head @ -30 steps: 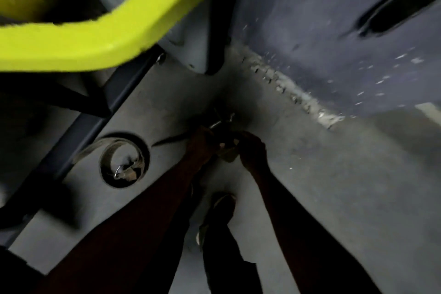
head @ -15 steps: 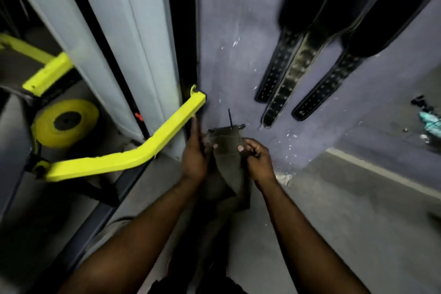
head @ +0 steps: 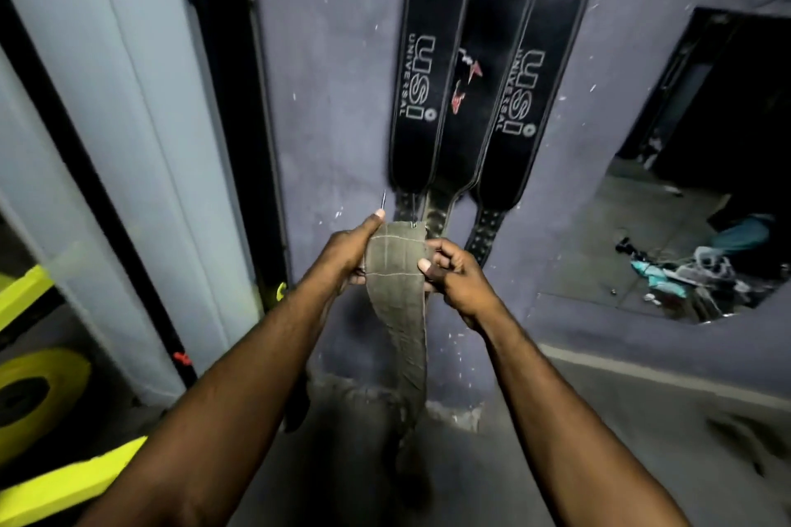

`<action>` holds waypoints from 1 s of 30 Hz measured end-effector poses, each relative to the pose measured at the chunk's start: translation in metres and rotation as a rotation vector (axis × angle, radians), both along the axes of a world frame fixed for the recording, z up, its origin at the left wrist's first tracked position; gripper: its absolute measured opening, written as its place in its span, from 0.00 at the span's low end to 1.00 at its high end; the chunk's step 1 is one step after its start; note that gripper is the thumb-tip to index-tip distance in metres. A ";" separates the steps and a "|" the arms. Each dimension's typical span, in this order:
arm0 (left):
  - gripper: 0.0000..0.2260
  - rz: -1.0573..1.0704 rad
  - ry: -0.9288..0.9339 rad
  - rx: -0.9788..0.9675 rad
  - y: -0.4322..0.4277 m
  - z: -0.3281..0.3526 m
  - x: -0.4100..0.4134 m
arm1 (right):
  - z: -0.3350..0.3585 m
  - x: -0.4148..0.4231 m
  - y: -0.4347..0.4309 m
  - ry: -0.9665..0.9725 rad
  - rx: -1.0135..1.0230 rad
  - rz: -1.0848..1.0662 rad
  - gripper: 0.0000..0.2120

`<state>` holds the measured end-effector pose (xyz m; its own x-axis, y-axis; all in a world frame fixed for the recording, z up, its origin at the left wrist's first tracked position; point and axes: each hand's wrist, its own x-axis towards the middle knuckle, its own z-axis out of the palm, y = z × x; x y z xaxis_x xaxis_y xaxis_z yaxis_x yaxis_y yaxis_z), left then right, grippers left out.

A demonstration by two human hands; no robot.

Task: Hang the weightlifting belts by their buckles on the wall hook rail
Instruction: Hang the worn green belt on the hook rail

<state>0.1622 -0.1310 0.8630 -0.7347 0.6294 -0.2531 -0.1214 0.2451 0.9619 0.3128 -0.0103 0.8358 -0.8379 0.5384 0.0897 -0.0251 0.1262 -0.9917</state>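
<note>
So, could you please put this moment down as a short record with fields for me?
held item: olive-grey belt, top end raised, rest hanging toward the floor
left hand: grips the belt's left edge near the top
right hand: grips the right edge
buckle: thin metal prong sticks up by the left fingertip
wall: three black belts already hanging, side by side
hook rail: out of view

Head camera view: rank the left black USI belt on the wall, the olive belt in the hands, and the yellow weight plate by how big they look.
1. Left black USI belt, top cut off.
2. Olive belt, though nearer the camera, so unsure against the first.
3. Yellow weight plate, partly out of frame.
</note>
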 end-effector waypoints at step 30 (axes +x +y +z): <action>0.08 0.028 0.414 0.795 0.052 0.218 -0.016 | 0.246 -0.069 0.018 0.377 0.601 -0.510 0.05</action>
<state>0.1465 -0.0791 1.0812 -0.6881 0.4863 0.5385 0.2766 -0.5103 0.8143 0.2439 0.0080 1.0814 -0.3649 0.6120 0.7016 -0.1354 0.7107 -0.6904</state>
